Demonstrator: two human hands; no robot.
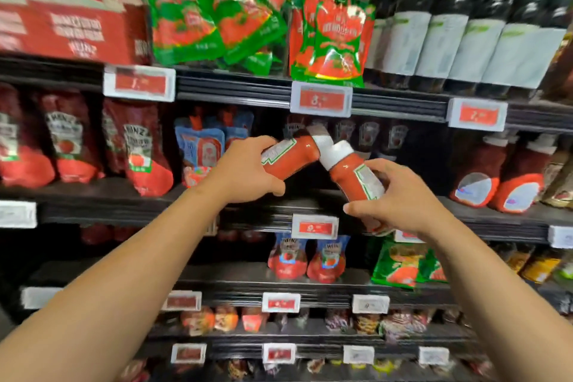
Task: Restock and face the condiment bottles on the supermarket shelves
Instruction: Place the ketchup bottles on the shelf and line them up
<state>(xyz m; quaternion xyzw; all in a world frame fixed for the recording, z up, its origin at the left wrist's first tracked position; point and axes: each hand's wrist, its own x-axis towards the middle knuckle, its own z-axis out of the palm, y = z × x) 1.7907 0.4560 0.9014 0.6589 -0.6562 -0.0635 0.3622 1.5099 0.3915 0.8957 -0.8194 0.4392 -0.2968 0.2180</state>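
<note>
My left hand [248, 169] grips a red ketchup bottle [297, 153] tilted to the right, its white cap pointing up and right. My right hand [400, 198] grips a second red ketchup bottle [350, 175] tilted to the left, white cap up. The two caps nearly touch in front of the middle shelf [198, 205]. Behind them, at the back of that shelf, stand several dark ketchup bottles [369, 133] in shadow, with a gap in front of them.
Upside-down ketchup bottles [139, 152] stand at the left of the middle shelf, blue pouches [201, 149] beside them, more red bottles [499, 177] at the right. Green-red pouches [335, 31] and dark bottles [465, 18] fill the shelf above. Price tags [321, 99] line the shelf edges.
</note>
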